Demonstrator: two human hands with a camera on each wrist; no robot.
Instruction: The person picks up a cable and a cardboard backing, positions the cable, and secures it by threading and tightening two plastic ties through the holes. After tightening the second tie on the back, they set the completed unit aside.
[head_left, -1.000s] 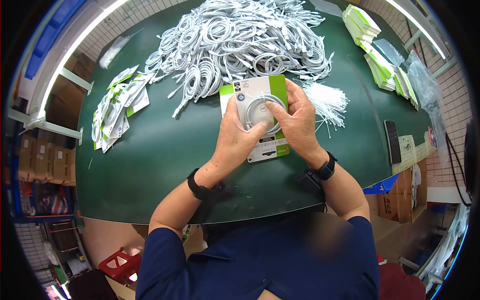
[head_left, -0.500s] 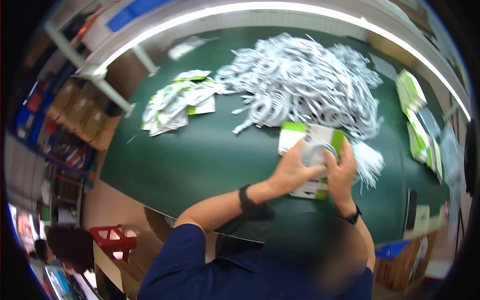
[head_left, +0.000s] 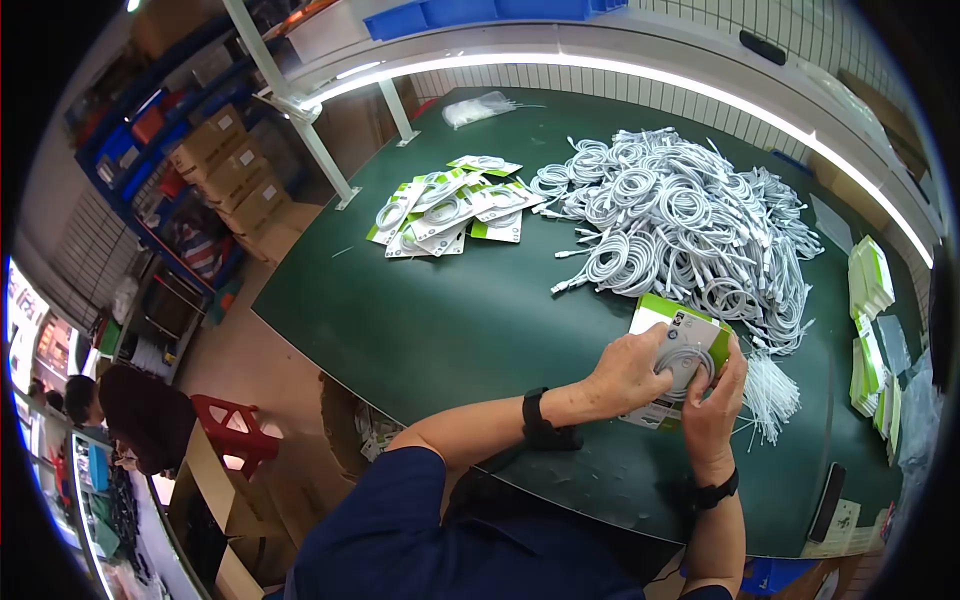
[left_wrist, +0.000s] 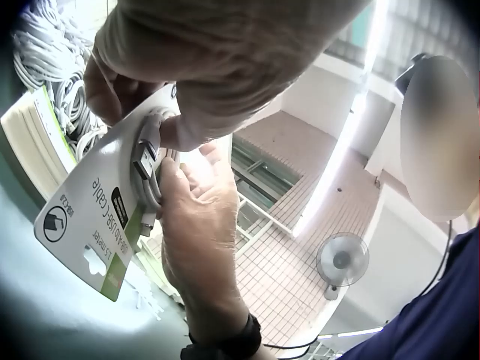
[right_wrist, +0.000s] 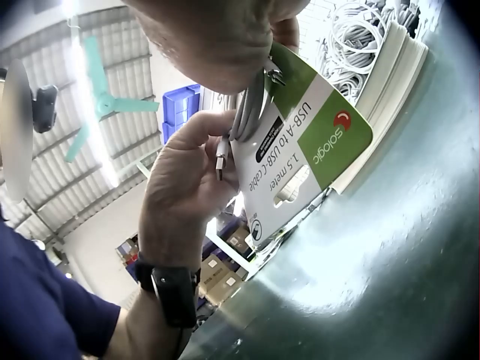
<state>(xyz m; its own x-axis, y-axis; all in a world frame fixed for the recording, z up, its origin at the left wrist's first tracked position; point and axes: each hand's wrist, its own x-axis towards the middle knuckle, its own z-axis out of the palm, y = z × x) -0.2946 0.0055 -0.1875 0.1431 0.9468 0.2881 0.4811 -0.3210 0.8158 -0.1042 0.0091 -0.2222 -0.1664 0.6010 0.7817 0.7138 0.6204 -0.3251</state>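
Observation:
Both hands hold a white and green packaging card with a coiled white USB cable against its front. My left hand grips the card's left side, thumb on the coil. On the right side, my right hand grips the card with its thumb at the coil's edge. A USB plug sticks out from the coil in the left wrist view. Printed text on the card's hang-hole end reads USB-A to USB-C cable, 1.5 meter. Parts of the coil are hidden behind the fingers.
A big heap of coiled white cables lies beyond the hands on the green table. Carded cables lie to the left. Thin white ties and stacks of cards are at right. A person sits far left.
The head view has swung left, so the table, heap and hands appear farther right, and the left side of the room shows more. Both hands keep holding the card and cable.

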